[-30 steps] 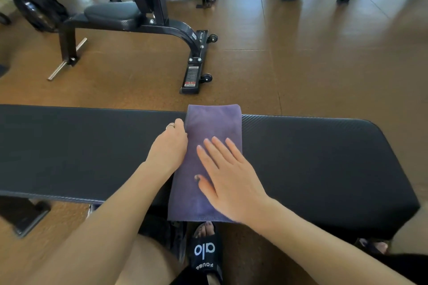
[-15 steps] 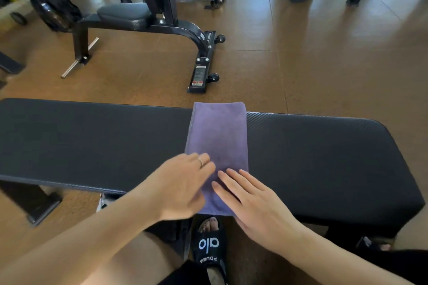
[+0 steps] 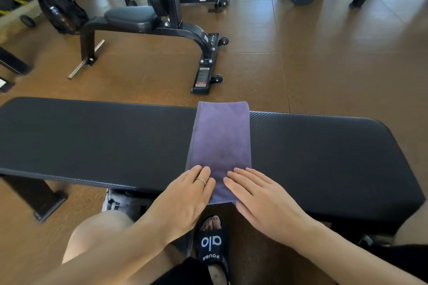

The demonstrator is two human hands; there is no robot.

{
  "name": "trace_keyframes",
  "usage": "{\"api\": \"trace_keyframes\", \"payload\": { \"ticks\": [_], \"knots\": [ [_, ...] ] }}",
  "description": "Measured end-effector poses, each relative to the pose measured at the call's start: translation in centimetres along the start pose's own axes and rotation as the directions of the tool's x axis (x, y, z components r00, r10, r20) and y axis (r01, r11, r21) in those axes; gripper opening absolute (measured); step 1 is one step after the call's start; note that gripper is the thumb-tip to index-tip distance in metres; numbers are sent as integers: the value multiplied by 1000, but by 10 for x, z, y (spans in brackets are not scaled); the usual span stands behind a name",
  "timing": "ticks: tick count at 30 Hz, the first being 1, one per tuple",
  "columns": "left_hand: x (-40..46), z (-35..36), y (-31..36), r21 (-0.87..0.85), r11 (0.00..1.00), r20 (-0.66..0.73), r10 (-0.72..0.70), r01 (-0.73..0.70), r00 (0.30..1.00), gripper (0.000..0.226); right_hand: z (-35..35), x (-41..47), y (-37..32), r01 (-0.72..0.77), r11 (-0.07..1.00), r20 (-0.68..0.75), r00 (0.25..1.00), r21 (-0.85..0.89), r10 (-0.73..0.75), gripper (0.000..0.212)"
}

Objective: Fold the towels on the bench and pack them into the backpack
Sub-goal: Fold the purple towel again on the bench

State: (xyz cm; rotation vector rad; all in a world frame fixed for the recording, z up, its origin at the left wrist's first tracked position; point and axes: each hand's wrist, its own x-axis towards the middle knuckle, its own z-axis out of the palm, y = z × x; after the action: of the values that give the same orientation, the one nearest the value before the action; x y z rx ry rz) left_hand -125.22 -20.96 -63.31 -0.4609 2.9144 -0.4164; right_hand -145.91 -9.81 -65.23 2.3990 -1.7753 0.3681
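Now both hands lie flat, gripping nothing: left hand (image 3: 185, 199) and right hand (image 3: 261, 196) press the purple towel's (image 3: 221, 141) near end on the table (image 3: 92, 139). Lifting unevenly could skew the fold.

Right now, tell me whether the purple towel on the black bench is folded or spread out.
Folded: the purple cloth towel lies as a narrow strip across the black padded bench, both hands flat on its near end.
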Motion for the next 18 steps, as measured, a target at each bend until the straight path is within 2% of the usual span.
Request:
{"api": "trace_keyframes", "payload": {
  "ticks": [5,8,10,11,13,14,16,18],
  "knots": [
    [-11,-7,-7,-32,999,-60,34,-36,998,45,1,-8,3,51,999,9,999,-10,-51,41],
    [-17,-10,-8,-65,997,-98,37,-44,994,37,-1,-15,7,31,999,56,998,10,-31,46],
    [-21,-9,-7,-89,994,-111,47,-57,993,37,-3,-19,10,14,1000,63,998,28,-16,39],
    [-23,-9,-7,-122,991,-113,45,-59,993,40,-4,-21,11,-20,998,72,997,57,15,36],
    [-25,-12,-7,-222,975,-93,6,-26,996,45,-10,-22,10,-144,976,101,987,163,128,55],
    [-25,-14,-9,-275,961,-79,-39,16,996,47,-13,-22,9,-216,948,90,976,233,200,57],
    [-25,-20,-13,-404,909,-84,-145,99,986,42,-16,-22,10,-355,853,110,934,383,340,47],
    [-23,-24,-18,-562,809,-65,-252,173,966,22,-17,-17,12,-424,765,129,900,484,417,38]
  ]
}}
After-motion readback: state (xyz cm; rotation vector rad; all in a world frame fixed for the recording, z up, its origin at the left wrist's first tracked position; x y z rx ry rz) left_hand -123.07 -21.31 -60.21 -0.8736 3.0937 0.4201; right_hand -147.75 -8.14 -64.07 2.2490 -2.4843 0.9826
